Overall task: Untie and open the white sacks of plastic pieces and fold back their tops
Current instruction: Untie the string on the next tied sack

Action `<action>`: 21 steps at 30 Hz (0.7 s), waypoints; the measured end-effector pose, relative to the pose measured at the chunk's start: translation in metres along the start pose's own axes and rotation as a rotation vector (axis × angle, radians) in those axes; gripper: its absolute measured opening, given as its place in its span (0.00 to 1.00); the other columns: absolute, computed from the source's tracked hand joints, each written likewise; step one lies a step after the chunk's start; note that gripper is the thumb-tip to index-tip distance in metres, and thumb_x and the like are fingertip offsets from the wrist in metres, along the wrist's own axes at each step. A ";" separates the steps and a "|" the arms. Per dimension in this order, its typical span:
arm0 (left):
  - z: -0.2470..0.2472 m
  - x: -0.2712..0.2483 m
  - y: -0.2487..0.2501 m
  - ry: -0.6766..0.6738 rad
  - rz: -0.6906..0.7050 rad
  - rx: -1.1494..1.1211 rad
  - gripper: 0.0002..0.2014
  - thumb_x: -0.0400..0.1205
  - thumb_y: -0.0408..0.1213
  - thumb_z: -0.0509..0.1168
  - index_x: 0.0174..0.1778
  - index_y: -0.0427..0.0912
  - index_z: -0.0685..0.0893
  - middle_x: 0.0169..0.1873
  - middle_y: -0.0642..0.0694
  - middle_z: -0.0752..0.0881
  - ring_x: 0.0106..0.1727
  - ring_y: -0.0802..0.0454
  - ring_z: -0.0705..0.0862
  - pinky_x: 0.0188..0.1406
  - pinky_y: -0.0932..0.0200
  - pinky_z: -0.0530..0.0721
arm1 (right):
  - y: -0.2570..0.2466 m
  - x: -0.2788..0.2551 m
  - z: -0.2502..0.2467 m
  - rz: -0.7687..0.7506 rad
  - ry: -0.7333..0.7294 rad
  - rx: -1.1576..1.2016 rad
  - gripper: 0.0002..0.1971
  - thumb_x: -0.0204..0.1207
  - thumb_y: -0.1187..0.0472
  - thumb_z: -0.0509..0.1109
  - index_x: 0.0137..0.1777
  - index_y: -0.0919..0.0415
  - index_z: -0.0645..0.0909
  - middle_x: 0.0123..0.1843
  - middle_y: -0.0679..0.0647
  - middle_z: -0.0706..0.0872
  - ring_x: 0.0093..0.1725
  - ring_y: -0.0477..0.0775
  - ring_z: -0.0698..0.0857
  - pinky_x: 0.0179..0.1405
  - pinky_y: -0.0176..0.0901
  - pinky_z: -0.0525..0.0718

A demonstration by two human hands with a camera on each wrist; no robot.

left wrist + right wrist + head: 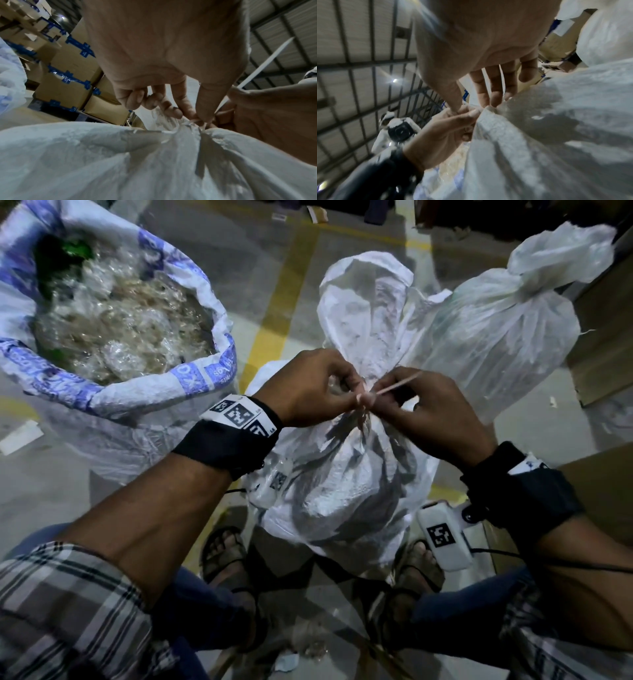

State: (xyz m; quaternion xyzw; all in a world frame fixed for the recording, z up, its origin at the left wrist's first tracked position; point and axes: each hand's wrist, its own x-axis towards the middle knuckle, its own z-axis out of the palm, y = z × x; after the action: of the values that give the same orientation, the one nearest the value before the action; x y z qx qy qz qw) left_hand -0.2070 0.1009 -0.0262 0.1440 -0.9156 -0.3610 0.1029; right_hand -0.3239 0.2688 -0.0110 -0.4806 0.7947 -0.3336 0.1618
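- A grey concrete floor (359,268) with yellow painted lines (284,299) spreads under the sacks; stacked cardboard boxes (68,81) sealed with blue tape stand at the side in the left wrist view.
- Nearest, the person's sandalled feet (224,556) stand either side of the base of a tied white sack (342,491), which is upright between the legs.
- At that sack's gathered neck, the left hand (308,386) has thumb and fingers curled in, pinching the knot of the tie (363,398).
- The right hand (421,412) meets it from the other side, its thumb and fingertips (494,100) closed on a thin white strip (397,385), the tie's loose end, which sticks out straight above the knuckles.
- Above the knot the sack's bunched top (366,302) stands up, crumpled and still closed.
- Further right, touching it, a second tied sack (507,320) leans with its neck cinched.
- To the left an opened sack (205,378) with blue print has its top rolled back, showing clear plastic pieces (120,323) and something green at the far edge.
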 end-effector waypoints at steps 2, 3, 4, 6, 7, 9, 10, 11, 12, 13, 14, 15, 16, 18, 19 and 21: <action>-0.002 0.000 -0.002 -0.002 -0.016 -0.032 0.05 0.77 0.49 0.76 0.38 0.57 0.87 0.36 0.59 0.87 0.38 0.71 0.81 0.36 0.77 0.72 | 0.006 0.006 -0.004 0.141 -0.029 0.183 0.14 0.81 0.53 0.73 0.43 0.65 0.89 0.38 0.62 0.91 0.34 0.52 0.86 0.30 0.43 0.76; -0.002 0.000 -0.002 -0.013 -0.027 -0.057 0.05 0.77 0.49 0.76 0.38 0.54 0.88 0.31 0.62 0.86 0.33 0.74 0.79 0.31 0.78 0.69 | 0.008 0.008 -0.007 0.216 -0.042 0.292 0.11 0.81 0.57 0.73 0.44 0.66 0.89 0.39 0.62 0.91 0.34 0.50 0.84 0.29 0.39 0.73; -0.002 0.001 -0.002 -0.033 -0.037 -0.079 0.06 0.78 0.48 0.76 0.39 0.52 0.89 0.26 0.66 0.84 0.28 0.74 0.78 0.28 0.78 0.68 | 0.009 0.010 -0.008 0.278 -0.060 0.380 0.08 0.80 0.60 0.73 0.47 0.66 0.90 0.41 0.62 0.91 0.35 0.50 0.84 0.28 0.38 0.71; -0.002 0.002 -0.004 -0.087 -0.056 -0.116 0.08 0.78 0.49 0.75 0.42 0.49 0.91 0.24 0.67 0.83 0.26 0.70 0.77 0.27 0.75 0.68 | 0.013 0.010 -0.009 0.331 -0.120 0.467 0.09 0.80 0.63 0.72 0.54 0.64 0.90 0.44 0.61 0.91 0.38 0.51 0.83 0.27 0.39 0.69; -0.002 0.002 -0.005 -0.105 -0.062 -0.132 0.08 0.78 0.49 0.75 0.44 0.49 0.92 0.24 0.66 0.83 0.26 0.68 0.76 0.27 0.73 0.68 | 0.014 0.009 -0.009 0.336 -0.150 0.490 0.09 0.80 0.63 0.72 0.56 0.63 0.90 0.45 0.61 0.90 0.39 0.52 0.82 0.28 0.40 0.68; -0.002 0.001 -0.008 -0.129 -0.067 -0.169 0.07 0.79 0.47 0.75 0.46 0.47 0.92 0.23 0.65 0.82 0.26 0.68 0.75 0.27 0.73 0.68 | 0.015 0.009 -0.009 0.338 -0.185 0.516 0.10 0.80 0.63 0.73 0.58 0.61 0.90 0.45 0.61 0.89 0.40 0.53 0.81 0.30 0.41 0.68; -0.002 0.000 -0.008 -0.141 -0.065 -0.193 0.07 0.80 0.45 0.75 0.47 0.46 0.93 0.23 0.65 0.82 0.25 0.68 0.75 0.27 0.74 0.68 | 0.016 0.009 -0.010 0.336 -0.189 0.519 0.10 0.80 0.64 0.73 0.58 0.61 0.90 0.46 0.62 0.88 0.40 0.52 0.81 0.30 0.41 0.69; -0.002 -0.001 -0.007 -0.150 -0.062 -0.215 0.07 0.80 0.43 0.75 0.47 0.45 0.93 0.22 0.65 0.81 0.25 0.68 0.74 0.27 0.74 0.67 | 0.017 0.008 -0.011 0.327 -0.190 0.510 0.10 0.80 0.64 0.73 0.59 0.61 0.90 0.46 0.62 0.88 0.40 0.51 0.81 0.30 0.41 0.70; -0.001 -0.001 -0.007 -0.154 -0.061 -0.233 0.06 0.80 0.43 0.75 0.47 0.44 0.93 0.21 0.64 0.81 0.25 0.68 0.73 0.27 0.74 0.67 | 0.018 0.008 -0.011 0.314 -0.188 0.500 0.10 0.80 0.65 0.73 0.59 0.61 0.90 0.46 0.63 0.88 0.40 0.51 0.81 0.30 0.40 0.70; -0.001 -0.001 -0.006 -0.155 -0.067 -0.246 0.06 0.80 0.42 0.75 0.47 0.45 0.93 0.20 0.63 0.80 0.25 0.67 0.73 0.28 0.72 0.67 | 0.019 0.008 -0.011 0.301 -0.186 0.494 0.10 0.80 0.65 0.73 0.59 0.62 0.89 0.46 0.63 0.88 0.40 0.51 0.81 0.30 0.40 0.70; -0.001 -0.002 -0.006 -0.152 -0.080 -0.258 0.06 0.79 0.43 0.76 0.46 0.45 0.93 0.20 0.62 0.79 0.25 0.66 0.73 0.29 0.69 0.67 | 0.019 0.008 -0.010 0.289 -0.184 0.492 0.10 0.80 0.64 0.73 0.59 0.63 0.89 0.46 0.63 0.88 0.40 0.51 0.81 0.30 0.40 0.70; -0.001 -0.002 -0.005 -0.145 -0.096 -0.266 0.06 0.78 0.44 0.76 0.45 0.46 0.93 0.20 0.61 0.79 0.25 0.65 0.72 0.29 0.66 0.67 | 0.019 0.007 -0.010 0.276 -0.181 0.487 0.10 0.80 0.63 0.74 0.59 0.63 0.89 0.45 0.62 0.87 0.40 0.51 0.81 0.29 0.40 0.71; -0.001 -0.002 -0.005 -0.138 -0.109 -0.272 0.06 0.77 0.44 0.77 0.44 0.47 0.93 0.19 0.60 0.78 0.24 0.64 0.72 0.28 0.65 0.67 | 0.019 0.007 -0.009 0.263 -0.175 0.475 0.09 0.80 0.63 0.74 0.58 0.63 0.89 0.44 0.62 0.87 0.40 0.51 0.81 0.29 0.39 0.71; 0.000 -0.003 -0.003 -0.125 -0.119 -0.276 0.06 0.76 0.45 0.78 0.42 0.47 0.93 0.18 0.59 0.79 0.22 0.64 0.73 0.26 0.68 0.67 | 0.019 0.007 -0.006 0.237 -0.166 0.442 0.09 0.80 0.61 0.75 0.57 0.63 0.89 0.42 0.61 0.86 0.39 0.52 0.80 0.27 0.39 0.72; 0.001 -0.004 -0.002 -0.118 -0.121 -0.274 0.06 0.75 0.44 0.78 0.42 0.47 0.93 0.18 0.60 0.79 0.22 0.64 0.73 0.25 0.70 0.67 | 0.020 0.007 -0.005 0.230 -0.166 0.432 0.08 0.80 0.61 0.75 0.55 0.64 0.89 0.40 0.62 0.85 0.39 0.54 0.79 0.27 0.40 0.72; 0.002 -0.005 -0.001 -0.108 -0.122 -0.262 0.06 0.75 0.44 0.79 0.42 0.46 0.93 0.19 0.59 0.78 0.23 0.64 0.72 0.25 0.70 0.67 | 0.020 0.008 -0.002 0.232 -0.170 0.434 0.08 0.80 0.61 0.75 0.53 0.66 0.89 0.38 0.63 0.83 0.38 0.57 0.76 0.28 0.43 0.70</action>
State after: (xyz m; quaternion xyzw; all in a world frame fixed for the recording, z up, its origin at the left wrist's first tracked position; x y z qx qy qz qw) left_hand -0.2027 0.1033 -0.0293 0.1652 -0.8545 -0.4900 0.0491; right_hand -0.3421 0.2688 -0.0228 -0.3667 0.7379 -0.4337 0.3645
